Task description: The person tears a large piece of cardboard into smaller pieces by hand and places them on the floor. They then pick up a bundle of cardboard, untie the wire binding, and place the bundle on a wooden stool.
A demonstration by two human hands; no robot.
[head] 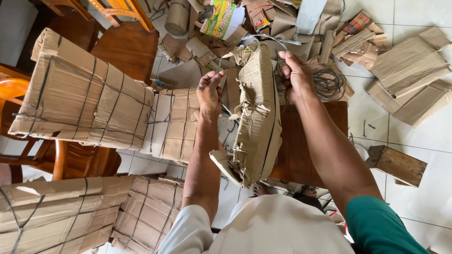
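A bundle of folded brown cardboard [258, 117] stands on edge between my forearms, leaning on a low wooden stool [301, 150]. A thin grey wire [263, 38] arcs over its top end. My left hand [209, 91] pinches one end of that wire at the bundle's left side. My right hand [296, 75] grips the other end at the bundle's right side. A tangle of loose wire [329, 83] lies just past my right hand.
Wire-tied cardboard bundles sit at left [82, 94], centre [172, 122] and lower left [61, 211]. Wooden chairs [125, 44] stand at the upper left. Loose cardboard scraps [409, 70] litter the tiled floor at right, with a wooden block [396, 164] nearby.
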